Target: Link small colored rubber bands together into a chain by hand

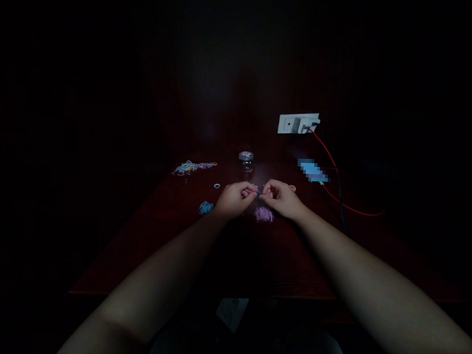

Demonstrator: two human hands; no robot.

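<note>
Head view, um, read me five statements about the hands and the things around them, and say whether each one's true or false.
1. The lidded jar stands farther off than the purple pile of small loops. True.
2. The two hands are spread far apart. False: the left hand and the right hand are close together.
3. The blue pile lies to the right of the purple pile. False: the blue pile lies to its left.
4. A red cable runs from the white charger on the wall. True.
5. The mixed-colour pile is all one colour. False: the mixed-colour pile shows several colours.
</note>
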